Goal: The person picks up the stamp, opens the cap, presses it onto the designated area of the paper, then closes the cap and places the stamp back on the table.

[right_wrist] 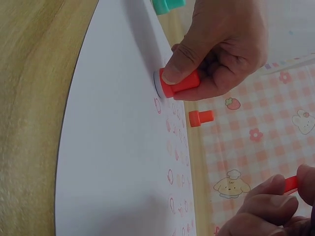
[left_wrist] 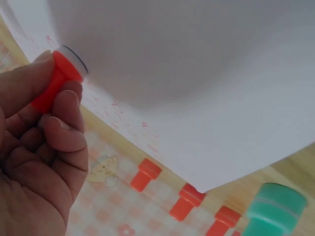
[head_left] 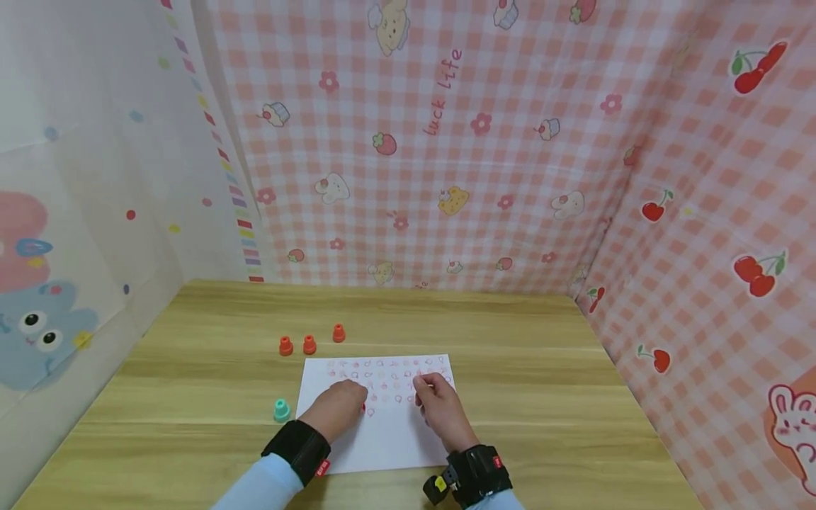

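Wood-grained bench (head_left: 542,386) beneath the left grip (head_left: 334,409) and right grip (head_left: 441,411); pink-checked wall covering (head_left: 408,166) beyond both; cherry-printed cloth (head_left: 701,163) right of the right grip; white cartoon-printed sheet (head_left: 108,212) opposite.

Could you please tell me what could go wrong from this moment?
The left hand pinches a red stamp close to a print, so another mark might overlap or smear it.

The right hand pinches a red piece, and no fingers visibly pin the paper, so it could slide.

The teal stamp stands near the left wristband; a sideways move might knock it over.
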Tool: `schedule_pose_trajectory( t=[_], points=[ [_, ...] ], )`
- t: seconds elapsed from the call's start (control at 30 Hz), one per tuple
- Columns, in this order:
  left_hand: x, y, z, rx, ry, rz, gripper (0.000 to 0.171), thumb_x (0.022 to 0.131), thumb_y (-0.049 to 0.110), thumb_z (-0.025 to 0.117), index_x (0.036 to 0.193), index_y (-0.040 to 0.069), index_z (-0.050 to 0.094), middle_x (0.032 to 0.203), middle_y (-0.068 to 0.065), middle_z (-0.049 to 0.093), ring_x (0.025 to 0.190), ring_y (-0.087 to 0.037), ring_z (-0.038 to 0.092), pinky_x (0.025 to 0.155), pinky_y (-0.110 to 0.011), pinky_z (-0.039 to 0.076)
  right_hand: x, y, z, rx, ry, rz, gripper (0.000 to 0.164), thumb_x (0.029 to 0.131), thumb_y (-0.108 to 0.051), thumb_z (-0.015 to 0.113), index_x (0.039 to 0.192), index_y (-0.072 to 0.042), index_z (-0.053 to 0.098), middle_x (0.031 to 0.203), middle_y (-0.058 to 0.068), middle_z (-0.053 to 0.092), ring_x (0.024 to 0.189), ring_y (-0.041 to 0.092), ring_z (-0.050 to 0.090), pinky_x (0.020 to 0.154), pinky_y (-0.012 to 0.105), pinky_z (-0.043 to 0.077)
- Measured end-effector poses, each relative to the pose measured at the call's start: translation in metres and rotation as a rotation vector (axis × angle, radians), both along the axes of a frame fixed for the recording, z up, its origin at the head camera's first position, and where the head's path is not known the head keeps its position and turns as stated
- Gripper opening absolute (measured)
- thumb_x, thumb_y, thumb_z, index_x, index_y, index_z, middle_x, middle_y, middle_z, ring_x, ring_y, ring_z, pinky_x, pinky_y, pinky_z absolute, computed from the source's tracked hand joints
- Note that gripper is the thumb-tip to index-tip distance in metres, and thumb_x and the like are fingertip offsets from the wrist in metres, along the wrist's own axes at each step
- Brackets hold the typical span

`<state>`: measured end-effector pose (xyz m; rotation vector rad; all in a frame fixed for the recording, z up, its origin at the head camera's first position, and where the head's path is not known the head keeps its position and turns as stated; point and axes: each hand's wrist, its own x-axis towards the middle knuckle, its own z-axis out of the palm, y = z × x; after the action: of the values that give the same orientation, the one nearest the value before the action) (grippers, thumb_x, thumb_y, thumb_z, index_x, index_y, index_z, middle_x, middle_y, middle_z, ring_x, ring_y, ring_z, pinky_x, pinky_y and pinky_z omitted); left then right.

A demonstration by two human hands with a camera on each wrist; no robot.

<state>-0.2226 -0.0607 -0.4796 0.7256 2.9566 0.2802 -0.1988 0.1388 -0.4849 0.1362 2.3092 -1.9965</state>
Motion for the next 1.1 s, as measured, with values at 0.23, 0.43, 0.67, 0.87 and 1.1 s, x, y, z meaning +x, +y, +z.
schedule_pose_trajectory(
  t=[0.23, 0.43, 0.67, 0.87, 1.1],
  points=[
    [0.0020, 0.0009, -0.0002, -0.008, 0.038, -0.018, 0.006, 0.087, 0.001, 0.073, 0.088, 0.005, 0.069, 0.076, -0.006, 0.065, 0.076, -0.021, 0.064, 0.078, -0.036, 0.054, -0.0002, 0.0022, -0.0018, 0.006, -0.014, -0.007, 0.038, 0.104, -0.033, 0.052, 0.115, 0.003, 0.055, 0.080, 0.004, 0.052, 0.064, 0.016, 0.045, 0.054, 0.025, 0.033],
    [0.0003, -0.0006, 0.0014, -0.013, -0.010, -0.010, 0.008, 0.089, -0.002, 0.068, 0.091, 0.005, 0.070, 0.075, -0.005, 0.064, 0.076, -0.021, 0.062, 0.078, -0.037, 0.053, -0.0009, 0.0024, -0.0031, 0.015, -0.032, -0.012, 0.037, 0.105, -0.032, 0.051, 0.118, 0.003, 0.054, 0.082, 0.005, 0.052, 0.065, 0.017, 0.045, 0.055, 0.026, 0.034],
    [0.0006, -0.0008, 0.0016, 0.009, -0.029, -0.002, 0.008, 0.088, -0.001, 0.070, 0.091, 0.006, 0.069, 0.076, -0.003, 0.063, 0.077, -0.021, 0.063, 0.078, -0.038, 0.053, -0.0014, 0.0005, -0.0023, -0.002, -0.034, -0.015, 0.034, 0.105, -0.030, 0.051, 0.116, 0.002, 0.054, 0.081, 0.004, 0.051, 0.065, 0.017, 0.045, 0.054, 0.025, 0.034],
    [-0.0008, 0.0016, 0.0023, -0.012, -0.042, 0.011, 0.010, 0.090, 0.000, 0.069, 0.099, 0.005, 0.070, 0.081, -0.006, 0.065, 0.081, -0.022, 0.064, 0.082, -0.038, 0.053, -0.0005, -0.0001, -0.0010, -0.003, -0.033, -0.016, 0.036, 0.104, -0.031, 0.052, 0.116, 0.003, 0.054, 0.081, 0.005, 0.051, 0.065, 0.017, 0.045, 0.054, 0.025, 0.034],
    [-0.0021, 0.0003, -0.0005, 0.006, -0.059, 0.008, 0.010, 0.089, 0.001, 0.070, 0.099, 0.005, 0.070, 0.081, -0.005, 0.065, 0.081, -0.021, 0.063, 0.084, -0.039, 0.053, -0.0004, 0.0023, 0.0000, 0.012, -0.049, -0.021, 0.037, 0.104, -0.032, 0.052, 0.118, 0.002, 0.054, 0.083, 0.005, 0.052, 0.065, 0.018, 0.046, 0.055, 0.026, 0.035]
  ],
)
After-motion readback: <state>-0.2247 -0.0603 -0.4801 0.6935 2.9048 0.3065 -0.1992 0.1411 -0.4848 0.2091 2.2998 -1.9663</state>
